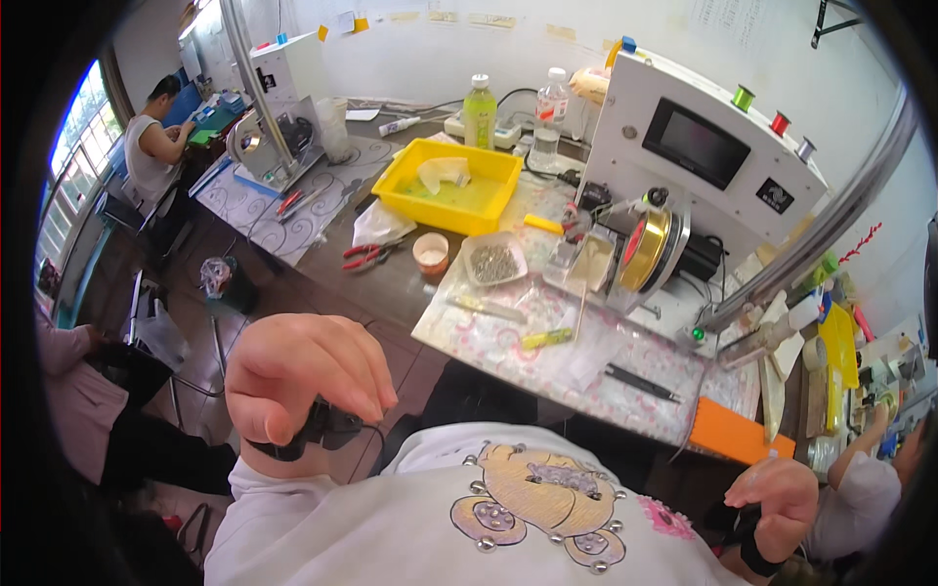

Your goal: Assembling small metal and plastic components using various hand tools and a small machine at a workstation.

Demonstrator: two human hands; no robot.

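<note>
My left hand (pixel 305 376) is raised in front of my chest, away from the table. Its fingers bend loosely downward with the thumb apart, and nothing shows in it. A black strap with a small device (pixel 337 427) sits at that wrist. Low on the right, beside the table's near corner, my right hand (pixel 782 493) hangs with loosely bent fingers and no visible object. That wrist also wears a black band (pixel 758 557). The orange box (pixel 738 432) on the table corner is nearest to it. Neither hand touches the table.
The patterned tabletop (pixel 469 327) carries a dish of small metal parts (pixel 493 260), red pliers (pixel 365 257), a yellow tray (pixel 391 198), black tweezers (pixel 642 382) and a white machine (pixel 625 98) with a gold spool (pixel 647 249). Other people (pixel 156 146) sit left and right.
</note>
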